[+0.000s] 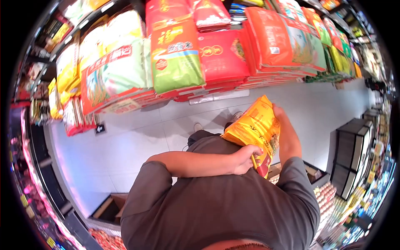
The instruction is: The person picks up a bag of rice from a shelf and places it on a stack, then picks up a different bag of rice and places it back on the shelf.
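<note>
A yellow plastic bag [254, 125] with red print, possibly a rice bag, is held at a slant in front of my body. My left hand [246, 159] is closed on its near end, with a yellow strip showing between the fingers. My right hand [280, 114] is wrapped round the bag's far right edge, and most of its fingers are hidden behind the bag. Beyond it, a green and red bag [177, 62] lies on a stack, beside a red bag [221, 56] and an orange-red bag [283, 39].
White and red bags [116, 75] are stacked at the left. Pale tiled floor [137, 146] lies between the stacks and my body. A dark cabinet [352, 154] stands at the right. Eggs in trays [326, 198] sit behind me on the right, and an open carton [111, 208] is at lower left.
</note>
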The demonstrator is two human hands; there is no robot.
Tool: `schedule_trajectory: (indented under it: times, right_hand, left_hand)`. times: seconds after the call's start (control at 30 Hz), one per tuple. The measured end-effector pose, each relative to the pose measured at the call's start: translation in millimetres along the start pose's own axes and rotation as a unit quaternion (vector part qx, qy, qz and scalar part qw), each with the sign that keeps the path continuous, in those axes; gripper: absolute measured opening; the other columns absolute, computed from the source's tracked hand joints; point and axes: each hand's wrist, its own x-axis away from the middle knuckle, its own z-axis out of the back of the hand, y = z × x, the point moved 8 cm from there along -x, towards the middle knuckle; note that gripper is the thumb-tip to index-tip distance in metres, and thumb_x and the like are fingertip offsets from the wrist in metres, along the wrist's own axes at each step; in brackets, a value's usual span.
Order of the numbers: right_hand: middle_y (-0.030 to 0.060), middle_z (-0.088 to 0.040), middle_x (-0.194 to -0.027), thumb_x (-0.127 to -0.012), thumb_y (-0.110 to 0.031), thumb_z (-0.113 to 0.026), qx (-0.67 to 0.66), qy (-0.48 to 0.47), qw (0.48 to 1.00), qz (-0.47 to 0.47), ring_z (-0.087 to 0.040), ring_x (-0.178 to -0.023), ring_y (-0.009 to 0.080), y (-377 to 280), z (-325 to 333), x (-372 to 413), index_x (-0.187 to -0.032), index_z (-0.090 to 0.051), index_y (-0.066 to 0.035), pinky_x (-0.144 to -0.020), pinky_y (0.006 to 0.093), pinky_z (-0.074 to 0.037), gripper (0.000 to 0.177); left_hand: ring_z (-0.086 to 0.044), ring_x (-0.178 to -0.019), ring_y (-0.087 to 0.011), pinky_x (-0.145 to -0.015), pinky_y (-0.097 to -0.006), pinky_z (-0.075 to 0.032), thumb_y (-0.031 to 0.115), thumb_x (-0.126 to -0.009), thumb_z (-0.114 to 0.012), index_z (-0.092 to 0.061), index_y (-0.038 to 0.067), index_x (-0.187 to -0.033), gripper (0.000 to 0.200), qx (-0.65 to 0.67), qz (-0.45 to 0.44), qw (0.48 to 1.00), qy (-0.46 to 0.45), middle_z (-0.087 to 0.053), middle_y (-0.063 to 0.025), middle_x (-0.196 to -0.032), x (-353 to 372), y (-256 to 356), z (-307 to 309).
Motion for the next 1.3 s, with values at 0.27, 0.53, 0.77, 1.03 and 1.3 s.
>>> schedule_trajectory:
  times: [0.27, 0.53, 0.77, 1.03, 1.3]
  right_hand:
    - [0.0263, -0.049, -0.131, -0.090, -0.056, -0.035, -0.052, 0.033, 0.991, -0.121, -0.044, -0.125, 0.0389, 134, 62, 25, -0.124, -0.053, 0.005, -0.104, 0.0422, -0.034, 0.072]
    - [0.0262, -0.048, -0.132, -0.091, -0.054, -0.035, -0.085, 0.018, 0.982, -0.169, -0.044, -0.126, 0.0377, 263, 130, -52, -0.125, -0.052, 0.004, -0.104, 0.0420, -0.034, 0.070]
    - [0.0213, -0.046, -0.136, -0.091, -0.055, -0.028, -0.048, 0.067, 0.978, -0.193, -0.042, -0.129, 0.0335, 356, 201, -90, -0.130, -0.049, 0.003, -0.108, 0.0410, -0.031, 0.072]
    - [0.0232, -0.050, -0.131, -0.092, -0.056, -0.026, -0.070, 0.041, 0.981, -0.176, -0.046, -0.125, 0.0334, 418, 220, -154, -0.127, -0.052, 0.004, -0.104, 0.0418, -0.035, 0.074]
    - [0.0243, -0.052, -0.128, -0.092, -0.057, -0.025, -0.136, 0.031, 0.968, -0.209, -0.049, -0.122, 0.0335, 466, 282, -215, -0.125, -0.053, 0.005, -0.102, 0.0422, -0.037, 0.076]
  left_hand:
    - [-0.049, -0.081, -0.0206, -0.082, -0.0310, -0.043, 0.007, -0.073, -0.054, -0.046, 0.008, -0.086, 0.015, -0.053, 0.072, 0.993, 0.077, -0.050, -0.0064, -0.088, -94, -9, -35]
    - [-0.053, -0.077, -0.0181, -0.073, -0.0298, -0.046, 0.005, -0.073, -0.052, -0.052, 0.008, -0.092, 0.020, -0.044, 0.094, 0.987, 0.123, -0.055, -0.0055, -0.089, -232, -30, -109]
    - [-0.052, -0.072, -0.0194, -0.068, -0.0338, -0.045, -0.007, -0.084, -0.050, -0.047, 0.003, -0.101, 0.020, -0.107, 0.126, 0.978, 0.124, -0.051, -0.0084, -0.089, -313, -38, -180]
    - [-0.050, -0.072, -0.0236, -0.066, -0.0372, -0.043, 0.002, -0.080, -0.056, -0.051, 0.003, -0.100, 0.021, -0.381, 0.033, 0.924, -0.023, -0.053, -0.0097, -0.088, -446, -45, -179]
    - [-0.047, -0.077, -0.0251, -0.066, -0.0396, -0.041, 0.005, -0.075, -0.057, -0.053, 0.002, -0.098, 0.024, -0.438, -0.024, 0.892, -0.110, -0.052, -0.0113, -0.087, -550, 8, -265]
